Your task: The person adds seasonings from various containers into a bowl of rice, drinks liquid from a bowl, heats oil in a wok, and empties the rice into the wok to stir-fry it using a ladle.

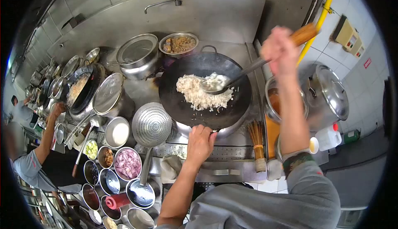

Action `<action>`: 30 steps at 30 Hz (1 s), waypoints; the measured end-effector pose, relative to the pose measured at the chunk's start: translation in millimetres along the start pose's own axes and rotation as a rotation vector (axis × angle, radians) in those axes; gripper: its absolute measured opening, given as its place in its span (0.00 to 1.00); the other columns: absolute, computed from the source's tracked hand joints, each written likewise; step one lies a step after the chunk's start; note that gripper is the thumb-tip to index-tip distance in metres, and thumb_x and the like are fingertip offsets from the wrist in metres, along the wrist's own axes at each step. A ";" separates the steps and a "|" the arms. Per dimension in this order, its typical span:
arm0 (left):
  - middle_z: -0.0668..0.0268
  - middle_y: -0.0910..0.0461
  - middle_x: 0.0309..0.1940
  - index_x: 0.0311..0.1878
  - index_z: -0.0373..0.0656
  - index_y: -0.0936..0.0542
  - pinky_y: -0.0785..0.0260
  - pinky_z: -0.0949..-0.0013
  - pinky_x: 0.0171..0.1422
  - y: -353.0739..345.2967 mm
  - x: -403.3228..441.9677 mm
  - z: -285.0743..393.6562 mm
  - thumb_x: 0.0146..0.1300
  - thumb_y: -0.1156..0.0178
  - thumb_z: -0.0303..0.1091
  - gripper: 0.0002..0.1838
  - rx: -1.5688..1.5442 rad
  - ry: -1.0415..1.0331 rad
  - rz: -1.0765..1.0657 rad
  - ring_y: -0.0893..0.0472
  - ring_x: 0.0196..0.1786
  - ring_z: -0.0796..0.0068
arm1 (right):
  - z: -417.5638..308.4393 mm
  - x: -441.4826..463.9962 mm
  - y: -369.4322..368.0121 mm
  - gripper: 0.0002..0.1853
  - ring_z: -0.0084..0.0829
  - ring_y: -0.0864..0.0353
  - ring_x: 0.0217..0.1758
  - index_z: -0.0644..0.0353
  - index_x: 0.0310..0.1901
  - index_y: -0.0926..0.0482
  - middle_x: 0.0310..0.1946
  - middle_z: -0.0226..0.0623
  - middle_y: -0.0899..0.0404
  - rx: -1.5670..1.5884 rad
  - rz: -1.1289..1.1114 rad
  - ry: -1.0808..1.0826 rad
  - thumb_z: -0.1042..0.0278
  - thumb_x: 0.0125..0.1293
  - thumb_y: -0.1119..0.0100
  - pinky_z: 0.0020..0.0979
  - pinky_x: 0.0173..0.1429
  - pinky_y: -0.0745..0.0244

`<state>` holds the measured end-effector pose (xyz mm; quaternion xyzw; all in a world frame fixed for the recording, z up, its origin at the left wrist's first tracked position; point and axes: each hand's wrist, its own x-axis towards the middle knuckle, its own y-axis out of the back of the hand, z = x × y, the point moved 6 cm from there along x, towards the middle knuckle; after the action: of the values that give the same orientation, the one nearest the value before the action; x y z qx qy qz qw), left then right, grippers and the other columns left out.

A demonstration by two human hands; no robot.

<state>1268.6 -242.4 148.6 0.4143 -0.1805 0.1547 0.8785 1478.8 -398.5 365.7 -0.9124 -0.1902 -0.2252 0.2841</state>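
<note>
My right hand point(282, 51), slightly blurred, is wrapped round the handle of a long ladle point(248, 69) with a wooden grip end. The ladle's bowl rests in white rice point(192, 94) inside a black wok point(238, 100), with a whiter clump of rice in and around the bowl. At the wok's near rim, my left hand point(201, 143) is closed on its edge or handle; the fingers cover that part. Left of the wok lies a perforated strainer point(151, 124), its handle resting over a metal bowl point(141, 194).
A bamboo brush point(258, 146) stands right of the stove, near a lidded steel pot point(327, 92). Bowls of sliced shallots point(127, 163) and other ingredients crowd the left. A faucet point(162, 4) projects behind the wok. A co-worker point(35, 167) handles another wok at far left.
</note>
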 end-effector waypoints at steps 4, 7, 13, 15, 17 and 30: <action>0.58 0.22 0.47 0.48 0.41 0.19 0.34 0.55 0.55 14.3 -1.2 13.1 0.58 0.31 0.34 0.16 0.062 0.004 0.020 0.24 0.53 0.54 | 58.1 22.8 6.4 0.21 0.20 0.45 0.11 0.51 0.21 0.40 0.13 0.22 0.43 0.015 -0.066 -0.190 0.66 0.66 0.37 0.27 0.18 0.49; 0.59 0.22 0.51 0.54 0.42 0.20 0.35 0.56 0.58 41.8 -1.8 29.5 0.58 0.31 0.37 0.20 0.102 0.061 0.003 0.25 0.57 0.56 | 32.0 48.3 3.2 0.20 0.19 0.44 0.12 0.51 0.22 0.38 0.13 0.22 0.43 0.038 -0.101 -0.059 0.65 0.65 0.36 0.27 0.18 0.47; 0.57 0.22 0.38 0.43 0.40 0.19 0.34 0.55 0.50 12.0 -7.9 20.7 0.58 0.31 0.35 0.13 0.049 0.088 -0.124 0.24 0.45 0.52 | 75.8 71.4 12.6 0.23 0.19 0.47 0.11 0.46 0.18 0.43 0.11 0.19 0.48 0.047 0.077 -0.333 0.64 0.68 0.41 0.28 0.17 0.49; 0.56 0.22 0.35 0.39 0.40 0.19 0.34 0.55 0.48 22.3 -13.3 29.5 0.59 0.31 0.34 0.10 0.016 0.068 -0.100 0.25 0.42 0.51 | 43.1 88.9 16.7 0.24 0.18 0.48 0.10 0.45 0.18 0.44 0.11 0.19 0.48 0.046 0.086 -0.422 0.65 0.69 0.42 0.28 0.17 0.50; 0.56 0.23 0.33 0.36 0.40 0.20 0.34 0.54 0.46 41.9 -10.2 59.1 0.59 0.33 0.30 0.07 -0.026 0.023 0.001 0.26 0.40 0.50 | 7.2 64.1 -6.8 0.21 0.17 0.48 0.11 0.46 0.19 0.41 0.11 0.18 0.48 -0.044 0.045 -0.378 0.68 0.69 0.43 0.26 0.17 0.50; 0.56 0.24 0.34 0.37 0.38 0.21 0.33 0.55 0.46 68.6 -27.9 74.7 0.57 0.33 0.27 0.07 -0.124 -0.071 0.133 0.26 0.40 0.50 | -13.4 11.8 -44.5 0.21 0.19 0.44 0.12 0.49 0.19 0.38 0.11 0.21 0.45 -0.210 0.105 -0.118 0.64 0.67 0.39 0.28 0.18 0.45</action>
<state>1200.8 -262.7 226.5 0.3512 -0.2478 0.1864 0.8835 1463.4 -369.9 400.9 -0.9574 -0.1339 -0.1744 0.1869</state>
